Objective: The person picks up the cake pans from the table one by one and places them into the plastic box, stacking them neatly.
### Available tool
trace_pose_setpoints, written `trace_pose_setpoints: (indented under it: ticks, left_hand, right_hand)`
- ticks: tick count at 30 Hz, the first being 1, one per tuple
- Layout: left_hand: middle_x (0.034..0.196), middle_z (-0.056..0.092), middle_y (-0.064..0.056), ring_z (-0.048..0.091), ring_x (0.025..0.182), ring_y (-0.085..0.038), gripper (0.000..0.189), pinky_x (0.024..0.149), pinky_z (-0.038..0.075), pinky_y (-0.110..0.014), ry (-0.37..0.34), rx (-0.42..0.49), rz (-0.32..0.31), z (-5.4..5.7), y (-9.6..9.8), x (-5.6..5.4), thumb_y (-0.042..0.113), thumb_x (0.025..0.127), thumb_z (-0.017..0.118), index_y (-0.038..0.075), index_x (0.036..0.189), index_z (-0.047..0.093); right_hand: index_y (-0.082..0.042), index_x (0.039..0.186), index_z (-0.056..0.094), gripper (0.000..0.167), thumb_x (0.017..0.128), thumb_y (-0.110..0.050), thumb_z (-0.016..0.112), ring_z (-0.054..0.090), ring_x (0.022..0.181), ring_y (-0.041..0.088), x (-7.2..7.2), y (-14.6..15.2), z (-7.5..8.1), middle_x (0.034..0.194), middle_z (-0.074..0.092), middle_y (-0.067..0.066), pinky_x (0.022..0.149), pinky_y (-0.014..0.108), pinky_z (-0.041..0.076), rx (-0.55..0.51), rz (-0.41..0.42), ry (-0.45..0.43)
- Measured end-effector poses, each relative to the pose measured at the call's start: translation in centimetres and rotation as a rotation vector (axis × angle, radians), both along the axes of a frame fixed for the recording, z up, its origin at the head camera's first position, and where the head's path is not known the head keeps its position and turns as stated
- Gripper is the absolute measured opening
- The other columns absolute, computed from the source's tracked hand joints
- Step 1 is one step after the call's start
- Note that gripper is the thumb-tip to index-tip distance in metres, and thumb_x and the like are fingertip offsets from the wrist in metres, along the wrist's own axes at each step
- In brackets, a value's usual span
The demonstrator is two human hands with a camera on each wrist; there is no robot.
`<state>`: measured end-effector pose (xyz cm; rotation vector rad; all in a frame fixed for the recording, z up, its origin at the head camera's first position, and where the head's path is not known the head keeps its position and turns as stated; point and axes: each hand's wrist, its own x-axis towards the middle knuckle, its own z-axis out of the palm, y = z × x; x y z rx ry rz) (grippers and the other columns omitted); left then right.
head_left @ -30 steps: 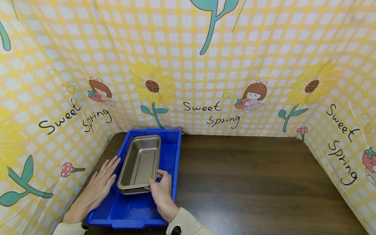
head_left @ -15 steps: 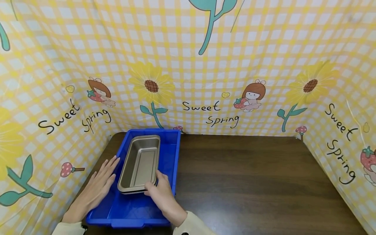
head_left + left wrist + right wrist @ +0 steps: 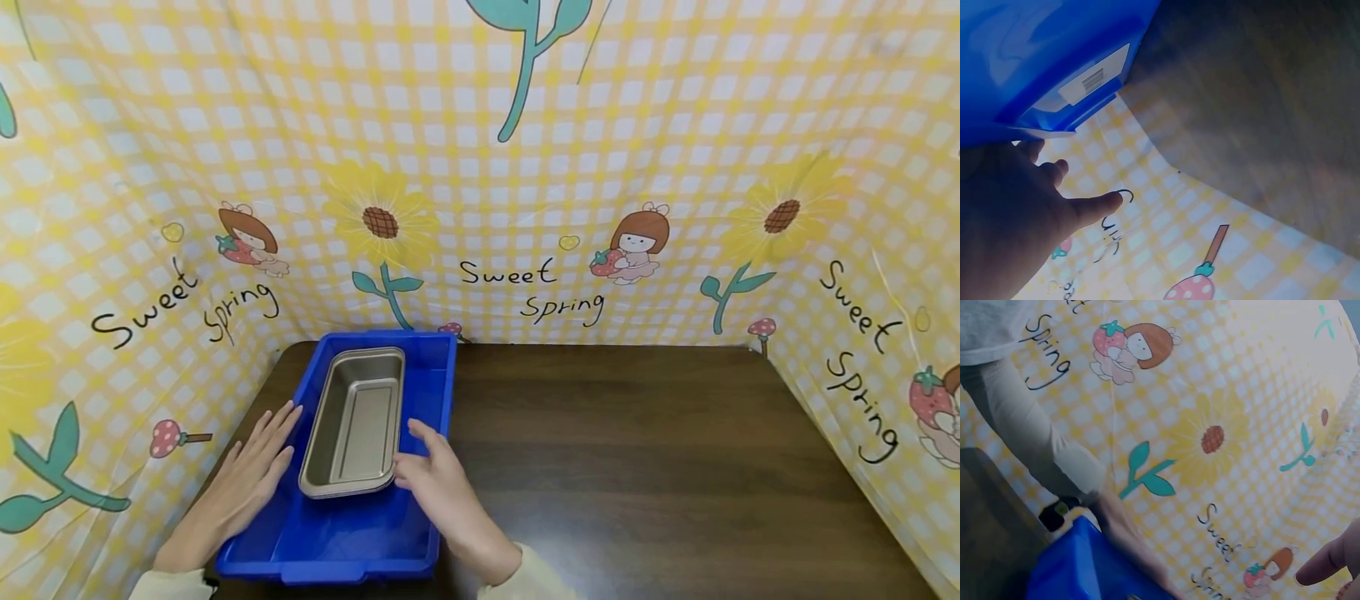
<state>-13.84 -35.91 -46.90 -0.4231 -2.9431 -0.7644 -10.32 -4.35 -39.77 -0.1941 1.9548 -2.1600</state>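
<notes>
A bronze-grey rectangular loaf pan (image 3: 367,429) sits in the blue plastic bin (image 3: 330,571), nested in a second pan whose rim shows as a thin line below it. My right hand (image 3: 446,487) hovers by the pan's near right corner, fingers loosely extended and holding nothing. Its thumb tip is right at the pan's rim. My left hand (image 3: 236,483) lies with straight fingers along the bin's left side. In the left wrist view, the left hand (image 3: 1016,212) is beside the bin's blue wall (image 3: 1047,37), which carries a white barcode label (image 3: 1094,74).
The bin stands on the left part of a dark wooden table (image 3: 637,467). A yellow checked cloth (image 3: 525,183) with printed flowers and figures hangs around the back and both sides. The bin's raised rim surrounds the pans.
The upper pan's near end, earlier pinched and slightly raised by my right hand, has settled into the lower pan. My right hand has let go and drawn back rightward. The left hand stays put.
</notes>
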Motion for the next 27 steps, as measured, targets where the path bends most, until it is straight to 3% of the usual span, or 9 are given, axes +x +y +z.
trace_pose_setpoints:
  ticks: [5,8,12,16,23,27]
  left_hand:
    - [0.176,0.012,-0.018,0.002,0.16,-0.047,0.06,0.113,0.003,-0.083,-0.047,-0.024,0.009,0.7,-0.1,-0.5,0.032,0.117,0.035,0.016,0.172,0.015]
    - [0.176,0.013,-0.018,0.002,0.161,-0.046,0.06,0.114,0.003,-0.082,-0.041,-0.035,0.016,1.1,0.0,-0.6,0.032,0.117,0.035,0.016,0.172,0.015]
    - [0.176,0.012,-0.017,0.001,0.161,-0.046,0.06,0.115,-0.002,-0.081,-0.006,-0.044,0.016,1.6,0.0,-0.4,0.031,0.117,0.036,0.017,0.172,0.015]
    - [0.177,0.012,-0.015,0.0,0.161,-0.046,0.06,0.113,-0.003,-0.084,0.053,-0.043,0.002,1.9,-0.2,-0.6,0.026,0.117,0.037,0.02,0.172,0.015]
    - [0.178,0.009,-0.011,0.0,0.161,-0.045,0.06,0.111,-0.001,-0.085,0.109,-0.049,-0.003,2.6,-0.6,-1.1,0.025,0.116,0.037,0.02,0.172,0.015]
    - [0.178,0.008,-0.01,0.001,0.161,-0.046,0.062,0.112,-0.002,-0.083,0.133,-0.06,-0.002,2.6,-0.6,-1.2,0.025,0.116,0.039,0.018,0.172,0.016]
  right_hand:
    - [0.0,0.158,0.045,0.065,0.095,-0.005,0.059,0.061,0.132,0.038,-0.8,2.0,-0.1,0.157,0.047,0.02,0.105,0.051,0.052,0.053,0.0,0.048]
    - [-0.002,0.157,0.047,0.064,0.095,-0.008,0.06,0.059,0.134,0.039,-1.3,3.5,-0.5,0.156,0.047,0.021,0.106,0.053,0.051,0.102,-0.011,0.119]
    - [-0.003,0.156,0.049,0.062,0.096,-0.013,0.063,0.057,0.136,0.041,-1.8,6.3,-1.1,0.156,0.048,0.023,0.106,0.054,0.051,0.177,-0.039,0.198]
    - [-0.01,0.156,0.052,0.059,0.1,-0.021,0.065,0.052,0.14,0.041,-2.3,9.9,-1.4,0.159,0.048,0.017,0.109,0.06,0.047,0.28,-0.08,0.223]
    - [-0.014,0.163,0.043,0.062,0.107,-0.031,0.063,0.032,0.155,0.038,-3.7,15.9,-1.8,0.17,0.034,0.014,0.122,0.063,0.027,0.459,-0.088,0.288]
    - [-0.014,0.166,0.036,0.066,0.109,-0.038,0.058,0.021,0.159,0.04,-4.5,19.2,-2.3,0.174,0.024,0.017,0.122,0.068,0.018,0.571,-0.081,0.303]
